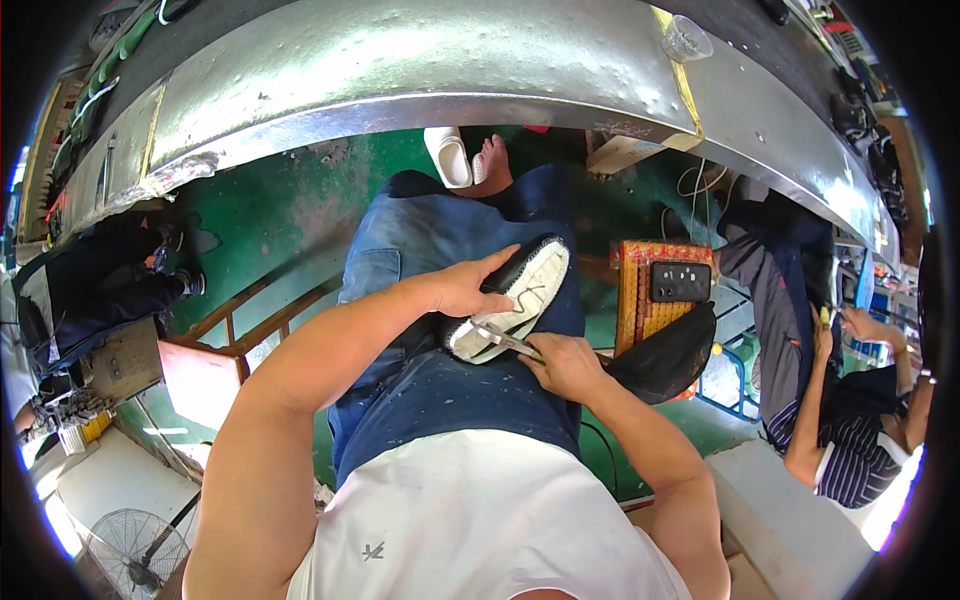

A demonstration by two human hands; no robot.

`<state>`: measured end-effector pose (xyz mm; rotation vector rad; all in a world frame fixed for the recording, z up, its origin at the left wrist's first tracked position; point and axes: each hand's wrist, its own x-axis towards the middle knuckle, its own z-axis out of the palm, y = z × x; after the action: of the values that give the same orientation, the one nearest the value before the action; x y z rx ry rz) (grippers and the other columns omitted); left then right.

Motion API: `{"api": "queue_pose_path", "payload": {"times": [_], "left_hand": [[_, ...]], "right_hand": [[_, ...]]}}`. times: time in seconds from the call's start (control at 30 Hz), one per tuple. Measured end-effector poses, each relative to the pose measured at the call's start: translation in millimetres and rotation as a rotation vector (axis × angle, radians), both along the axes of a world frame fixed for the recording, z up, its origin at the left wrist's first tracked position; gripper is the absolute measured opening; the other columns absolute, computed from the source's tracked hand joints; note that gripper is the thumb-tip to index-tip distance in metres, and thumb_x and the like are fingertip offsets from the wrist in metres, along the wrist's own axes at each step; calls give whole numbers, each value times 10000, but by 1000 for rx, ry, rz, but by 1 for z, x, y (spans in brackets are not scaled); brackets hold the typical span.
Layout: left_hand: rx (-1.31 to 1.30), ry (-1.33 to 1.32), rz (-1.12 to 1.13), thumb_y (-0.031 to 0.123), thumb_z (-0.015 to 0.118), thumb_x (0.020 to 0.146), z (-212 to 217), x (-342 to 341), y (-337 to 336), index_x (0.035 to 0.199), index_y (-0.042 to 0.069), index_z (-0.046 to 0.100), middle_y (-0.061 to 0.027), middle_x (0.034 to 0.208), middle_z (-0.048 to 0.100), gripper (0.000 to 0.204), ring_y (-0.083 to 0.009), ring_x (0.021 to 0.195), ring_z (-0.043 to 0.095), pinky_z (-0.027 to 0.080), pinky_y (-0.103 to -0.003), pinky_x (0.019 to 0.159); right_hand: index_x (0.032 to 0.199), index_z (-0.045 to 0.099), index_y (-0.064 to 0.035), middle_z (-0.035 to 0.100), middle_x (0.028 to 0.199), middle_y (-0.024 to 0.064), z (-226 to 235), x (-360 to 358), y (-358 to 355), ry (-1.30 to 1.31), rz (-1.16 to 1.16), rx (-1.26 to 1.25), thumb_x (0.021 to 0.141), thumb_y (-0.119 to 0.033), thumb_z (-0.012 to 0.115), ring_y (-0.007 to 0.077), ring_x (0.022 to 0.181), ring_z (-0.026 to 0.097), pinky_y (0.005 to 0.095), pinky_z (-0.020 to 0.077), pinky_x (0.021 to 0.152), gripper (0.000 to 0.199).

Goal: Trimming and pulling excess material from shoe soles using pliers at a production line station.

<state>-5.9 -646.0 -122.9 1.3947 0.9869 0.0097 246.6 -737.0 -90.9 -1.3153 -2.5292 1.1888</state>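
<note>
A black shoe (537, 292) lies across my thighs with its pale underside up. A dark cord or thread runs loosely over that underside. My left hand (470, 287) grips the shoe's left side, with the thumb over the pale face and the fingers along the black edge. In my right hand (560, 366) is a slim metal hand tool (507, 340); whether it is pliers or scissors I cannot tell. Its tip touches or lies just over the shoe's near end, close to my left thumb.
A metal-topped bench (400, 65) spans the far side, with a clear plastic cup (687, 40) on it. To my right, a dark phone (681, 281) rests on a woven stool (635, 300) beside a black cloth (668, 360). Another person (850, 430) works at the right. A fan (140, 555) stands lower left.
</note>
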Motion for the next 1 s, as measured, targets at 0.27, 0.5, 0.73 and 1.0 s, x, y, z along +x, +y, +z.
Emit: {"api": "queue_pose_path", "payload": {"times": [0.27,0.5,0.73,1.0], "left_hand": [[70,-80,88,329,748,915,0,9,-44,1647,89,57,-293,1644,229,1035,-383,1530,264,256,-398,1222],[46,43,251,491,657,938,-13,-3,-96,1659,249,48,-302,1679,-26,974,-492,1555,-51,58,-576,1228],[181,113,263,402,761,855,-9,9,-98,1659,222,41,-305,1666,65,1094,-499,1550,27,125,-591,1229],[175,113,61,447,850,748,-1,-6,-73,1635,109,58,-318,1648,101,1236,-486,1541,80,180,-503,1242]], "right_hand": [[966,567,-35,673,892,184,20,17,-39,-274,-4,-77,927,-180,634,350,781,705,465,562,672,165],[975,572,-3,677,926,215,26,35,-30,-207,24,-162,935,-160,612,398,859,692,476,559,759,167],[1076,595,15,675,999,265,63,20,-7,-178,-167,-441,1008,-351,593,465,946,655,510,518,835,373],[1113,593,25,680,938,246,22,19,-19,-59,-191,-229,1043,-317,527,430,863,677,503,531,762,356]]}}
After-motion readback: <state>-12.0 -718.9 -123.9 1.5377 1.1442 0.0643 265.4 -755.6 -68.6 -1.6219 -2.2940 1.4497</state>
